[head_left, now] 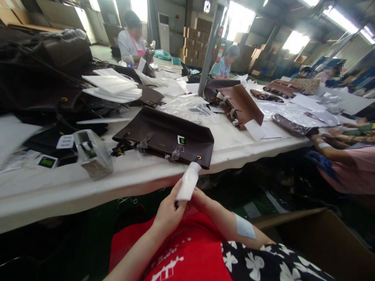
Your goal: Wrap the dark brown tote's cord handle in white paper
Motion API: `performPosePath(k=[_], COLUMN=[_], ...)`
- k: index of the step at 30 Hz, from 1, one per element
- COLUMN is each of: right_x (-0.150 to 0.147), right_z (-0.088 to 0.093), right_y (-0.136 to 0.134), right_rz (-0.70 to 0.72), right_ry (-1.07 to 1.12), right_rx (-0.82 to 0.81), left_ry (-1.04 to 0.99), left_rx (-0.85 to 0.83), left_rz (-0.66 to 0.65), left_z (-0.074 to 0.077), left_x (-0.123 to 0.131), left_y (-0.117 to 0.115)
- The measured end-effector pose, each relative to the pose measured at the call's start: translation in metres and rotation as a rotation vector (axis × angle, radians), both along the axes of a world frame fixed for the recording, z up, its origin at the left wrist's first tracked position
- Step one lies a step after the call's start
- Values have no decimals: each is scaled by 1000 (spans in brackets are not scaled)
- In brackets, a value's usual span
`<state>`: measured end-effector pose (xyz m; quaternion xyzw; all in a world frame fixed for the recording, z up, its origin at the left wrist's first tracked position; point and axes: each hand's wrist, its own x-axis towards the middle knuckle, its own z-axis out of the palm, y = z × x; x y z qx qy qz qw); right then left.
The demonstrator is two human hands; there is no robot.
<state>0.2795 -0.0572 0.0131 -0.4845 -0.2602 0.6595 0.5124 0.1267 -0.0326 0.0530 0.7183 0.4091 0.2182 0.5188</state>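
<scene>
My left hand (168,212) and my right hand (202,199) are together in my lap, just below the table's front edge. Both pinch a white foam-wrapped strap (188,181) that rises to the near corner of a dark brown handbag (166,136). The bag lies flat on the white table (58,187) with plastic-wrapped hardware and a small white tag on it. My fingers are closed round the wrap. A white patch is stuck on my right forearm.
A tape dispenser (92,154) and label cards sit at left, beside a heap of black bags (43,78) and white foam sheets (113,88). A tan bag (241,105) lies beyond. A person's arms (336,150) rest at the right. A cardboard box (322,238) stands below.
</scene>
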Motion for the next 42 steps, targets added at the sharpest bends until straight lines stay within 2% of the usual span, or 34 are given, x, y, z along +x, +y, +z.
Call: performPosePath(k=[5,8,12,15,18,21,24,27,29,31,35,37,39,42], right_x=[-15,-15,6,21,21,13,9,10,13,15,19,21,24,32], right_z=[10,11,18,27,25,11,-1,-6,-5,-3,-2,-5,-8,-1], right_y=[8,7,-5,-13,-13,-10,-9,-9,-8,-6,-1,1,3,3], right_rz=[-39,-56,69,151,100,28,20,49,39,0,-17,12,44,103], right_ry=[107,217,484,548,393,303,331,350,331,293,126,23,-59,-256], right_rx=[12,2,44,-42,-99,-46,1,45,64,74,56,45,57,57], left_ry=[-177,-236,-345,-355,-355,-421,-563,-674,-650,-540,-160,20,129,56], left_rx=[-103,-206,-392,-443,-551,-734,-950,-1077,-1055,-943,-519,-365,-339,-531], left_rz=[26,59,180,208,191,158,23,-98,-89,-72,-124,-125,-119,-144], left_z=[3,6,-1,-8,-5,10,23,28,26,22,13,9,4,-7], left_x=[0,2,4,6,7,4,-2,-4,-4,-3,0,4,11,21], left_y=[0,3,10,11,10,10,13,14,14,16,29,36,38,34])
